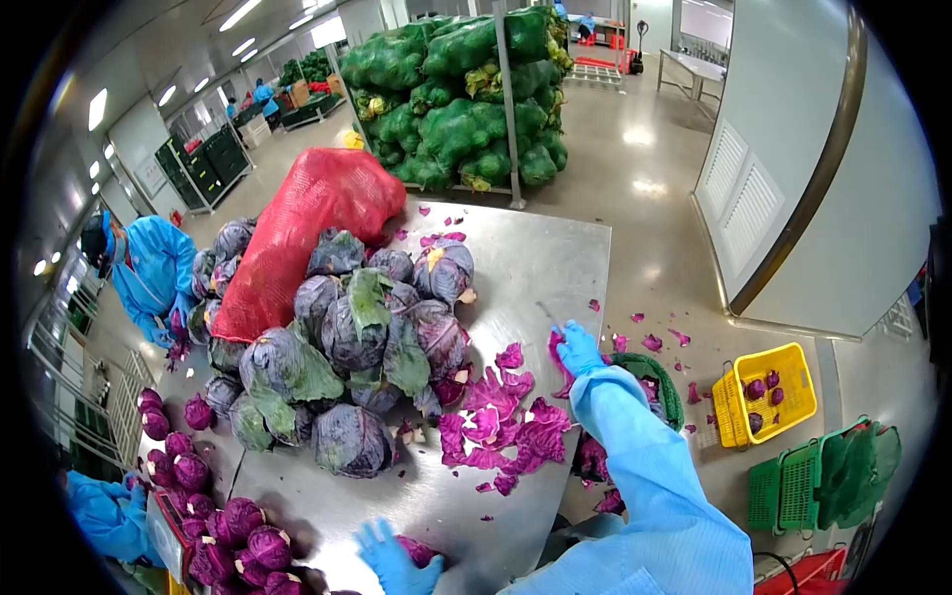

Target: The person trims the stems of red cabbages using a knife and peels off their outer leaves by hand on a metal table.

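My left hand [397,561], in a blue glove, is low at the table's front edge with its fingers spread. Partly behind it lies a peeled red cabbage [418,551]; whether they touch I cannot tell. Out over the table's right edge, my gloved right hand [581,349] is closed, and a thin, blurred knife-like tool [546,311] sticks out from it. A loose purple leaf [558,367] hangs against that hand. Torn red cabbage leaves [506,421] lie on the steel table [540,253] between my hands. Unpeeled red cabbages [354,441] are heaped left of the leaves.
Peeled cabbages [243,521] pile at front left, near a co-worker's blue sleeve [104,516]. Another person [154,268] works at the left. A red mesh sack [288,238] lies across the heap. At right stand a green mesh bag [666,392], yellow basket [732,407] and green crates [798,486].
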The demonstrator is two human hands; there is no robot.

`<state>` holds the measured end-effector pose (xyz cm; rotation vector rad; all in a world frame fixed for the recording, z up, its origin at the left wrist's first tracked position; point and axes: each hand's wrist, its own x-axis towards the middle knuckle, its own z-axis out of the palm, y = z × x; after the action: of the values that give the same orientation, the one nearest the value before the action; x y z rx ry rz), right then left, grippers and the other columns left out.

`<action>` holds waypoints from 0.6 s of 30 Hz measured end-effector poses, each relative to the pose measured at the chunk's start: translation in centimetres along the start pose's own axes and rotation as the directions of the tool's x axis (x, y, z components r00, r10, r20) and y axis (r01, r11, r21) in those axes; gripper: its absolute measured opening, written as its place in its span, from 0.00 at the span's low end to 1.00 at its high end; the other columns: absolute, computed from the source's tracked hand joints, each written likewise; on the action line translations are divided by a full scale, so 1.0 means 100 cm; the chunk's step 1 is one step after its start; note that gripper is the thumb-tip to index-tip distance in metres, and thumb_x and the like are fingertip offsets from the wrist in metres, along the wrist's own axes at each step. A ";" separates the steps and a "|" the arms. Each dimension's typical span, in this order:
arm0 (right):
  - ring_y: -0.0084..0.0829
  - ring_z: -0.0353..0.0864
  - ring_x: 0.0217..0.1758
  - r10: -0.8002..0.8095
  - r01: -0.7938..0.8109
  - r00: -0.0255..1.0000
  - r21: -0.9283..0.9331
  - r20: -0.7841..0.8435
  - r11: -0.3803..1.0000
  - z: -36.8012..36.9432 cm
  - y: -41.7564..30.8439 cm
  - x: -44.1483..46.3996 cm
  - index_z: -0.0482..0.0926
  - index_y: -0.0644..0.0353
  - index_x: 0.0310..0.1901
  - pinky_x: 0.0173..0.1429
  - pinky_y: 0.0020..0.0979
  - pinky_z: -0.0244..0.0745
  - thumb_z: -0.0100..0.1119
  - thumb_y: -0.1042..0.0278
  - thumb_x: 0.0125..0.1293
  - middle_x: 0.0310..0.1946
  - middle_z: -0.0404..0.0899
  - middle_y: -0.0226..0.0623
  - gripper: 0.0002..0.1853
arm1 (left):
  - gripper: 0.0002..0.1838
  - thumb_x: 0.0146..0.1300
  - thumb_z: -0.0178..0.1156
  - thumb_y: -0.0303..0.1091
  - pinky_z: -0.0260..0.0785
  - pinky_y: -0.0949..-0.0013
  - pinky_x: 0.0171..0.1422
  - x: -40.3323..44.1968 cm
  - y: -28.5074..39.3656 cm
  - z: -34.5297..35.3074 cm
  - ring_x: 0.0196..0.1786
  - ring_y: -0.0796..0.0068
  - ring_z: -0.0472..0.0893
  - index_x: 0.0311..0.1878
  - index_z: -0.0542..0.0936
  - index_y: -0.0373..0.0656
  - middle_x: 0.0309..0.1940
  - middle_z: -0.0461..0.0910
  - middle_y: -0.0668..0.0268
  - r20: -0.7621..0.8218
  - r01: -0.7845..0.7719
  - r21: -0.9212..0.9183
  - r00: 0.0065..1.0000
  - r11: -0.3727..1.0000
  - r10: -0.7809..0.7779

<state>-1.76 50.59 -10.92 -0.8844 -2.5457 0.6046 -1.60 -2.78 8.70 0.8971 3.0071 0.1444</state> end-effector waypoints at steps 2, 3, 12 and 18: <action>0.54 0.69 0.64 -0.133 0.125 0.986 0.088 0.100 0.988 -0.014 -0.043 0.000 0.74 0.52 0.61 0.67 0.48 0.65 0.57 0.66 0.58 0.60 0.72 0.52 0.26 | 0.74 0.31 0.80 0.59 0.43 0.45 0.78 0.021 0.018 0.041 0.76 0.40 0.49 0.74 0.45 0.28 0.73 0.48 0.38 0.167 -0.038 -0.247 0.983 0.968 0.082; 0.53 0.70 0.63 -0.202 0.170 0.967 0.200 0.153 0.965 -0.005 -0.051 0.003 0.75 0.54 0.60 0.67 0.47 0.65 0.57 0.66 0.58 0.59 0.73 0.52 0.25 | 0.78 0.28 0.81 0.60 0.41 0.43 0.78 0.034 0.047 0.046 0.77 0.41 0.46 0.74 0.42 0.30 0.74 0.44 0.38 0.222 -0.012 -0.324 0.971 0.946 0.088; 0.49 0.75 0.56 -0.651 0.459 0.689 0.503 0.319 0.732 0.012 -0.090 -0.017 0.75 0.50 0.62 0.65 0.45 0.66 0.58 0.65 0.59 0.60 0.75 0.45 0.27 | 0.81 0.23 0.76 0.71 0.33 0.35 0.77 0.141 0.148 0.155 0.76 0.31 0.41 0.77 0.39 0.49 0.76 0.38 0.41 0.137 -0.068 -0.407 0.981 0.911 0.135; 0.45 0.79 0.57 -0.477 0.141 0.813 0.682 0.333 0.718 -0.025 -0.045 -0.036 0.73 0.60 0.62 0.64 0.37 0.70 0.56 0.69 0.63 0.54 0.79 0.49 0.25 | 0.66 0.29 0.76 0.66 0.41 0.34 0.74 0.134 0.221 0.160 0.72 0.32 0.51 0.74 0.55 0.53 0.72 0.49 0.39 0.014 -0.143 -0.407 0.987 0.902 0.163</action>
<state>-0.14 45.77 -7.33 -0.0196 -2.5019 1.6122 -0.29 24.38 -4.90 1.0619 2.6986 0.7057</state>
